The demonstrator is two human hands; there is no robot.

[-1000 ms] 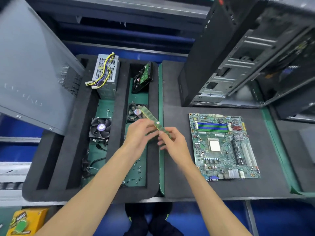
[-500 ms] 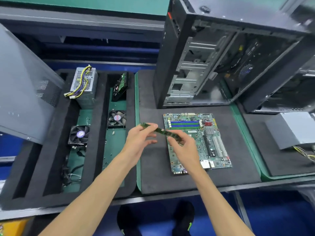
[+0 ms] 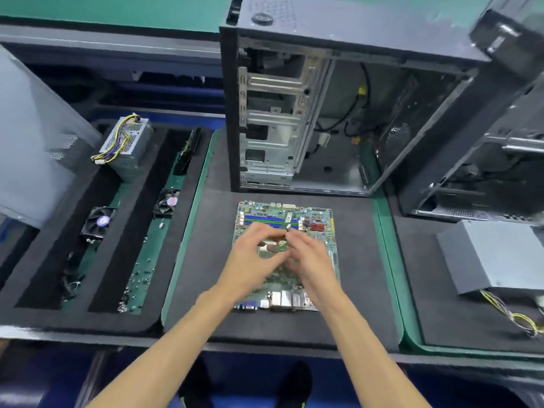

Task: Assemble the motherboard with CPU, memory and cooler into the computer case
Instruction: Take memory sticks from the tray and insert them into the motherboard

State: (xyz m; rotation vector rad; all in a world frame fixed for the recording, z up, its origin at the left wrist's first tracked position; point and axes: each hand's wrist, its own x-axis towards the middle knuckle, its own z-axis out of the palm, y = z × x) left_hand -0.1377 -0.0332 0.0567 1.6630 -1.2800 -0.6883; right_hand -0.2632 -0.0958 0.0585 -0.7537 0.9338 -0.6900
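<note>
Bench covered in dark foam mat (image 3: 206, 275), green edging. Open computer case (image 3: 338, 113) stood upright at the far side, interior facing the viewer, nothing mounted inside yet. Foam tray (image 3: 141, 219) on the left holds a power supply (image 3: 126, 148) far and two cooler fans (image 3: 98, 222) nearer. Second grey power supply (image 3: 497, 257) lies at the right.

Motherboard (image 3: 321, 225) lies flat on the mat just near of the case, long axis near-to-far, rear I/O ports at the near edge, blue memory slots at the far edge running left-right.

Memory stick (image 3: 290, 219) is pinched between left hand (image 3: 253, 260) and right hand (image 3: 312, 260), held over the board centre, blurred; it appears angled far-right, not aligned with the slots.

Step judged: memory install, early in the task. Next move calls for the stick to be turned parallel to a slot, notch matched, then pressed down evenly at both ends.
</note>
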